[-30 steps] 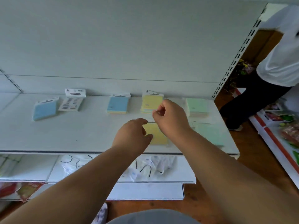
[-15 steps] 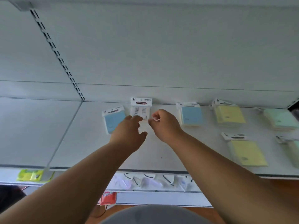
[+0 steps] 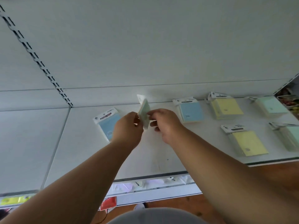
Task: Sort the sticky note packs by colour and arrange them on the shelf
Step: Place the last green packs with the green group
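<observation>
While both hands pinch a pack, "STICKY NOTE" shows nearby.

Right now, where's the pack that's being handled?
Head view, centre: the lifted pack is held on edge above the shelf between the left hand and right hand, with blue packs either side.

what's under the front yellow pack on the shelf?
The front yellow pack tops a short stack; edges of more packs show beneath on its left and front. Their count and colours can't be told. Below them, the white shelf.
</observation>
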The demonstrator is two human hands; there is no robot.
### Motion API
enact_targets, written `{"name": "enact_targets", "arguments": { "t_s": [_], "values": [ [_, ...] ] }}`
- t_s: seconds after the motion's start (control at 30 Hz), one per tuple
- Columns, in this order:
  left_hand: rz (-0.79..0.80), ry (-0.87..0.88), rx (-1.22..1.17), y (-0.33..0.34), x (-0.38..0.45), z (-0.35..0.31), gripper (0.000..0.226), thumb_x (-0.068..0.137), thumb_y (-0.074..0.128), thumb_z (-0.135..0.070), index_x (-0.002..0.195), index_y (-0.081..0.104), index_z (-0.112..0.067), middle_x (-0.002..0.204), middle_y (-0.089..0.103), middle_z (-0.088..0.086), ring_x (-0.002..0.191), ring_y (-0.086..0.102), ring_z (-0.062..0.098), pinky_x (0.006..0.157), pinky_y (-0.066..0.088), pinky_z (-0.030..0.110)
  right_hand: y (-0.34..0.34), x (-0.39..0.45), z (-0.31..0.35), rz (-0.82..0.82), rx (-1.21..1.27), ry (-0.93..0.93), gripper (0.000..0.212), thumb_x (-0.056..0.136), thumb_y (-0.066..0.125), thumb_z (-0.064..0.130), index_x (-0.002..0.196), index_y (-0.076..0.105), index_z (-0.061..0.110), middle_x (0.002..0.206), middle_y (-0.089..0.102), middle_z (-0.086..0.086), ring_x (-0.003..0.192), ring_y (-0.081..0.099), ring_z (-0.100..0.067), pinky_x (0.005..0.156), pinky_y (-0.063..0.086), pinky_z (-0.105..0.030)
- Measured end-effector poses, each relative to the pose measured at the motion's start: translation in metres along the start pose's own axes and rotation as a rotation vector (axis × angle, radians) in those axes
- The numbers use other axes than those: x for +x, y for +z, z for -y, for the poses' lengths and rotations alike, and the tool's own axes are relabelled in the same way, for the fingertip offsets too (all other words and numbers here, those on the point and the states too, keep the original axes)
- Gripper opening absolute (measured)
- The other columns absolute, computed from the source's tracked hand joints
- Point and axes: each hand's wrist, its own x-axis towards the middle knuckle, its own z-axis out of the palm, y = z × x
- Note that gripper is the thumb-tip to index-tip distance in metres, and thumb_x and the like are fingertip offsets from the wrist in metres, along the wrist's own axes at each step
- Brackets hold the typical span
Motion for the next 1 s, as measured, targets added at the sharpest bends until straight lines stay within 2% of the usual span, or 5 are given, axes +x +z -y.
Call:
{"name": "enact_targets", "arguments": {
  "t_s": [0.23,0.5,0.63,0.83,1.0],
  "values": [
    [0.149,-0.274,-0.516,0.018,-0.009,-0.012,0.043,0.079,0.068,-0.047,0.11,0.057,-0.02,0.091,0.073,0.002,0.08,0.07,0.021,0.077,0.058,0.04,-0.024,0.001,-0.022,0.133,-0.303,-0.168,0.026,0.085,0.065,0.018,0.108,0.068,0.031,0.112,0.065,-0.004,0.095,0.062,-0.02,0.084,0.052,-0.036],
    [0.292,-0.368,-1.012,0.017,-0.021,-0.008,0.022,0.097,0.043,0.002,0.107,0.061,-0.006,0.089,0.072,0.013,0.074,0.069,0.027,0.061,0.052,0.031,-0.042,-0.012,-0.021,-0.095,-0.299,-0.308,0.023,0.089,0.063,0.027,0.11,0.057,0.02,0.092,0.062,0.007,0.086,0.063,-0.017,0.077,0.053,-0.036],
    [0.401,-0.29,-0.88,0.029,-0.033,-0.01,0.02,0.097,0.046,0.001,0.111,0.06,-0.004,0.093,0.071,0.015,0.071,0.07,0.022,0.057,0.053,0.028,-0.063,-0.015,-0.022,-0.105,-0.247,-0.271,0.021,0.09,0.064,0.028,0.104,0.063,0.012,0.092,0.066,0.001,0.08,0.063,-0.017,0.068,0.054,-0.032],
    [0.242,-0.049,-0.346,0.053,-0.056,-0.033,0.023,0.087,0.064,-0.016,0.108,0.055,-0.019,0.078,0.073,-0.002,0.066,0.07,0.016,0.064,0.057,0.034,-0.108,-0.031,-0.037,-0.2,-0.313,-0.336,0.012,0.087,0.066,0.02,0.098,0.06,0.017,0.091,0.067,-0.004,0.08,0.065,-0.024,0.058,0.05,-0.033],
    [0.191,0.193,-0.049,0.078,-0.077,-0.078,0.038,0.076,0.071,-0.027,0.111,0.058,-0.027,0.092,0.062,-0.012,0.072,0.061,-0.001,0.06,0.043,0.014,-0.163,-0.049,-0.029,-0.375,-0.533,-0.454,0.014,0.089,0.063,0.027,0.09,0.057,0.014,0.089,0.065,0.003,0.079,0.06,-0.019,0.066,0.046,-0.029]
  ]
}}
